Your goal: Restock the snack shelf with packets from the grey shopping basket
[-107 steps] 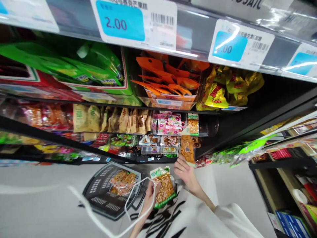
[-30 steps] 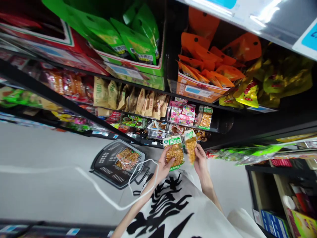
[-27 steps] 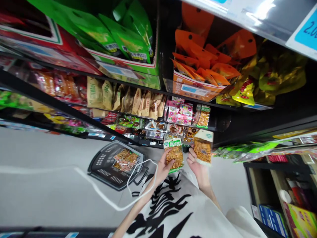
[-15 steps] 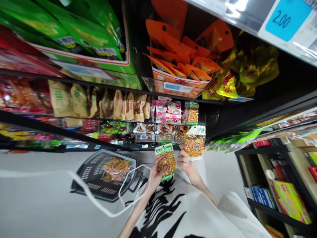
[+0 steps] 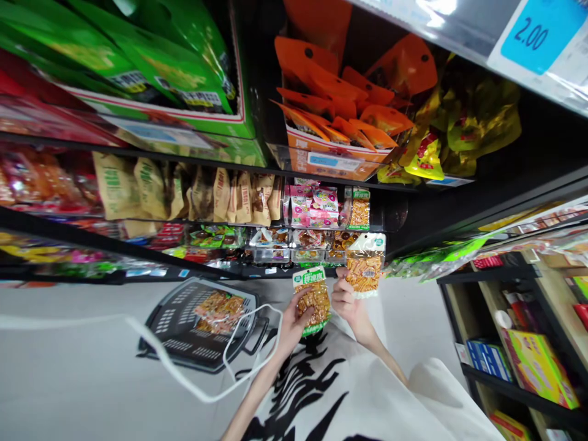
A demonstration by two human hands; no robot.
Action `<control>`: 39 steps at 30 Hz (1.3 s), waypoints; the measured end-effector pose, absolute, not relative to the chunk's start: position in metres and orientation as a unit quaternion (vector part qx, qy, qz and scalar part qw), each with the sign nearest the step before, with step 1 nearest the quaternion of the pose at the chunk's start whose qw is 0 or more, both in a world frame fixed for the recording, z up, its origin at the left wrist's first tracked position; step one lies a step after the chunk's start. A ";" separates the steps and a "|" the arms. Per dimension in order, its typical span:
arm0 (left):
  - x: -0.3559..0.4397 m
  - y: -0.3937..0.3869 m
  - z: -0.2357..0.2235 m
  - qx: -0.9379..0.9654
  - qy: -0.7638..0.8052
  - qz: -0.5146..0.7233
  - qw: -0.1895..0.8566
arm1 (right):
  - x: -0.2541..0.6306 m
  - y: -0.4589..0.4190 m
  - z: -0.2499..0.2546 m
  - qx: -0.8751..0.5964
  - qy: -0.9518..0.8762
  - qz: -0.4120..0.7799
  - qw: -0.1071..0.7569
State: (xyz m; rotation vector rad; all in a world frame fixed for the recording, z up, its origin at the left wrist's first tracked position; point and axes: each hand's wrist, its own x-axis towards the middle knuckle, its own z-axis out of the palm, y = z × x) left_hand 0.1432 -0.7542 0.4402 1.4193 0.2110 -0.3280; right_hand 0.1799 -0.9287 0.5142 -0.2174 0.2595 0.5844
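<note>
My left hand (image 5: 294,321) grips a green-topped snack packet (image 5: 315,301) with brown food behind its clear front; the thumb lies across it. Beside it, my right hand (image 5: 346,300) pinches the left edge of a pale-topped snack packet (image 5: 365,267) with orange-brown strips inside. Both packets are upright, facing me, a small gap apart, just in front of the lower shelves. A similar green packet (image 5: 361,210) stands on the shelf behind. On the floor to the left, a dark shopping basket (image 5: 169,318) contains several snack packets (image 5: 220,311).
Shelves hold an orange box of pouches (image 5: 340,144), green bags (image 5: 151,67), brown paper pouches (image 5: 151,187) and pink packets (image 5: 312,205). A white cord (image 5: 174,373) loops across the left foreground. Another shelf unit (image 5: 482,373) stands at right.
The whole view has shifted slightly, so hands, packets and basket appear a little further right. Both hands keep their hold on the same packets.
</note>
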 end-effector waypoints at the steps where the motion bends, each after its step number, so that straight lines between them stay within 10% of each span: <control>1: 0.143 -0.754 0.440 0.648 0.097 -0.147 0.741 | 0.180 -0.928 0.514 -0.108 0.138 0.242 0.954; 15: 0.121 -0.736 0.421 0.628 0.121 -0.161 0.751 | 0.282 -1.039 0.517 -0.738 0.139 -0.205 0.628; 25: 0.118 -0.740 0.419 0.625 0.102 -0.153 0.759 | 0.393 -1.055 0.500 -0.924 0.124 -0.128 0.337; 35: 0.118 -0.737 0.417 0.649 0.096 -0.143 0.741 | 0.382 -1.041 0.517 -0.957 0.107 -0.131 0.235; 39: 0.126 -0.740 0.433 0.656 0.098 -0.145 0.734 | 0.320 -1.012 0.532 -0.908 0.049 -0.212 0.359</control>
